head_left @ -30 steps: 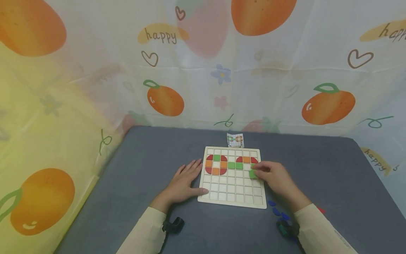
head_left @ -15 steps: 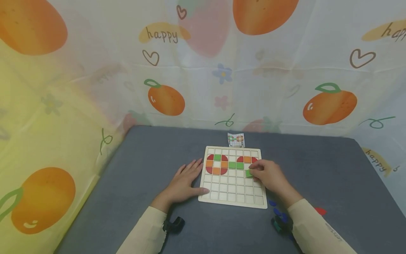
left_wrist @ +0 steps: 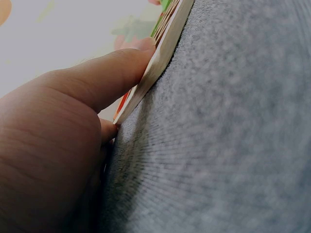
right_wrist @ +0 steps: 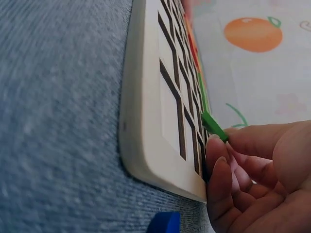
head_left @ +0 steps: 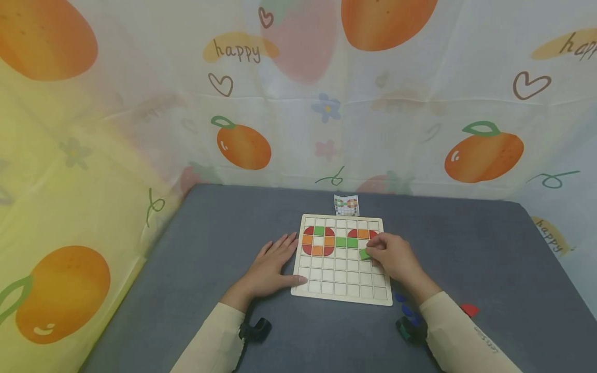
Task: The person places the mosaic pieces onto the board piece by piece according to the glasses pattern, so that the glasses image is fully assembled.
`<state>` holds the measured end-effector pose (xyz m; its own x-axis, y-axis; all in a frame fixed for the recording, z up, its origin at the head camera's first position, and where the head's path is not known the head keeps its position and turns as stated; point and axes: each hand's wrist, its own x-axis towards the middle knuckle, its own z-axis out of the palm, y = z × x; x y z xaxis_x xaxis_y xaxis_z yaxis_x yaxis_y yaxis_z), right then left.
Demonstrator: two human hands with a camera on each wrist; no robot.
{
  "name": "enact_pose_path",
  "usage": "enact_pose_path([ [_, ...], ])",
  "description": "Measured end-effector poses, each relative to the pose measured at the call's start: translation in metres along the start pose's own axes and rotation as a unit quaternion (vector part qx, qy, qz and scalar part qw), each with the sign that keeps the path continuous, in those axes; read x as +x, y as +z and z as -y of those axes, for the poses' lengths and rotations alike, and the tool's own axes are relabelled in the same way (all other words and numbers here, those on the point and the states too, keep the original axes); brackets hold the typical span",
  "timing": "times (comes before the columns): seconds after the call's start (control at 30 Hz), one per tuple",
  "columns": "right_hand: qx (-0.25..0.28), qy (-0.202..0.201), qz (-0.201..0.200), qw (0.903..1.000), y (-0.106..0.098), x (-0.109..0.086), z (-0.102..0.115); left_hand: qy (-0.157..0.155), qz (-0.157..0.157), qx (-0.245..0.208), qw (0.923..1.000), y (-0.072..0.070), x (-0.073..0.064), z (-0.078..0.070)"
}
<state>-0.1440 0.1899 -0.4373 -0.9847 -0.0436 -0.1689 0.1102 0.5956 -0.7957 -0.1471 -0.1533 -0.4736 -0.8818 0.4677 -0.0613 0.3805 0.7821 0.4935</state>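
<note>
A pale wooden grid board (head_left: 342,290) lies on the table, with red, orange and green tiles set in its upper cells. My right hand (head_left: 396,259) pinches a green square tile (head_left: 365,254) between thumb and fingers over the right part of the board. In the right wrist view that green tile (right_wrist: 214,127) is tilted, one edge at the grid. The hand covers several cells at the board's right side. My left hand (head_left: 272,267) rests at the left edge, fingers straight; in the left wrist view its thumb (left_wrist: 116,70) lies over the board's rim.
Behind the board stands a small printed card (head_left: 346,205) with a coloured pattern. Blue pieces (head_left: 406,310) lie by the right forearm, partly hidden, and a red piece (head_left: 469,310) lies farther right. A fruit-print cloth (head_left: 289,129) hangs behind the grey table (head_left: 224,223).
My right hand has shifted slightly left over the board with the green tile, and the tile has turned a little. The left hand stays in place.
</note>
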Motion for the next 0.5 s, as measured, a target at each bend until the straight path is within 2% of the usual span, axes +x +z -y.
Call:
enact_pose_path([
  [0.5, -0.038, -0.020, -0.013, 0.9990, 0.0037, -0.0002, -0.0007, -0.006, 0.004, 0.003, 1.0000, -0.0015, 0.0000, -0.0018],
])
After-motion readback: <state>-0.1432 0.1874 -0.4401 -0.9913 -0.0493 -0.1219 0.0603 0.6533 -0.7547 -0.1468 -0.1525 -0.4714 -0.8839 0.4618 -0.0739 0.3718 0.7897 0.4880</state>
